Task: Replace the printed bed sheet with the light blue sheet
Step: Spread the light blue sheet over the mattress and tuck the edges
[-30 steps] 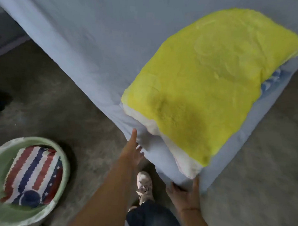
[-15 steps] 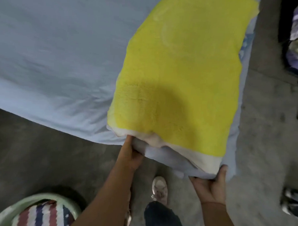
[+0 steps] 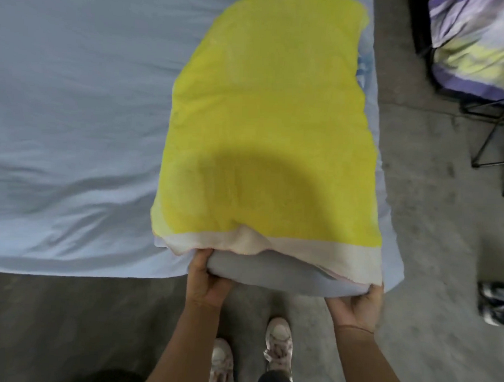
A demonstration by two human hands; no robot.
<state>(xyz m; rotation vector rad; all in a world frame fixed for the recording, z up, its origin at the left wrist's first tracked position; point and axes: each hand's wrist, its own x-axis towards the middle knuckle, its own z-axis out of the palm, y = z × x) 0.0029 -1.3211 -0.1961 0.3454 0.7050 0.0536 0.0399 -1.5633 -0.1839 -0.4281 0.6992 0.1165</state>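
The left grip and right grip each clutch the smooth light blue fabric sheet at its near corner; a fluffy yellow blanket lies on top.

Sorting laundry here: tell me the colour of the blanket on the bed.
Bright yellow blanket with a cream border, clearest in the head view.
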